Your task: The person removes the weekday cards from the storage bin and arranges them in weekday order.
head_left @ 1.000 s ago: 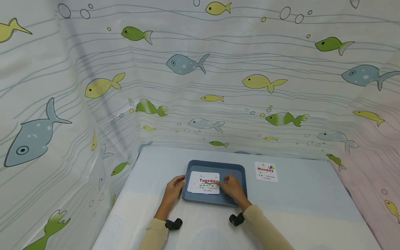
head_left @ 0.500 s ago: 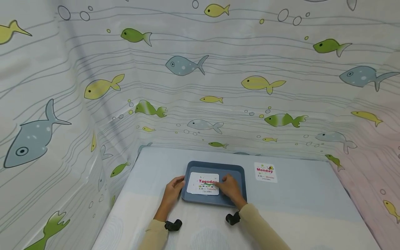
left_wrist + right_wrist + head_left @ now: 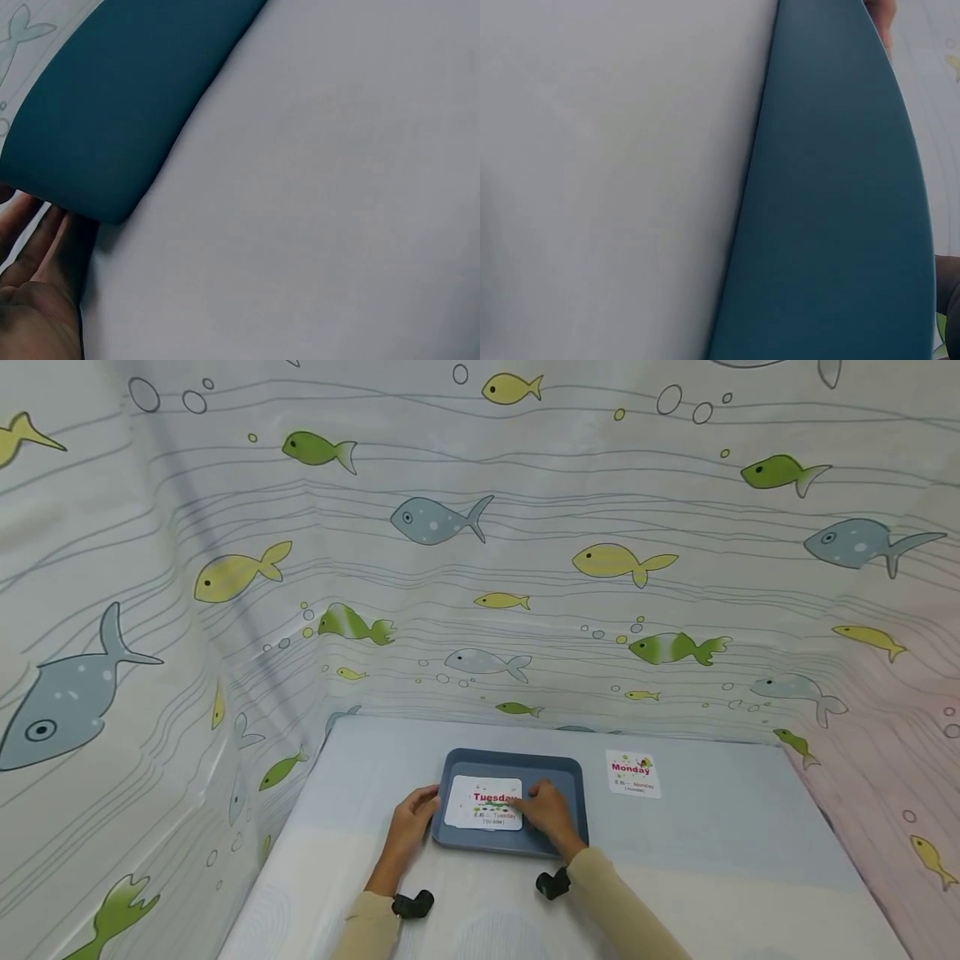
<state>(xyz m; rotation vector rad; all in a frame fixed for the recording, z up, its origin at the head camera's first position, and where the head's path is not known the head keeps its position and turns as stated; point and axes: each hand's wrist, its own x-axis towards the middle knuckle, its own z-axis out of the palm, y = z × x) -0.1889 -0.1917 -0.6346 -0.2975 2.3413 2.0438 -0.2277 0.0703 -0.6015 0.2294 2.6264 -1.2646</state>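
Note:
A blue-grey tray (image 3: 551, 843) lies on the table and holds white cards. The top one, a Tuesday card (image 3: 463, 793) with red lettering, shows edges of other cards beneath it. My left hand (image 3: 408, 827) is at the tray's left side, its fingers reaching along the outer wall; the left wrist view shows these fingers (image 3: 34, 251) extended beside the tray's corner. My right hand (image 3: 551, 814) reaches over the tray's right part, with a fingertip on the Tuesday card's right edge. I cannot tell whether that hand pinches the card.
A Monday card (image 3: 633, 774) lies face up on the table (image 3: 720, 827), right of the tray. Fish-patterned sheeting (image 3: 420, 585) hangs around the table's back and sides. Both wrists wear small black devices (image 3: 412, 905).
The view shifts slightly, moving the scene a little left and down. My right wrist moves slightly left; its fingers stay at the card's right edge. My left hand keeps its place by the tray.

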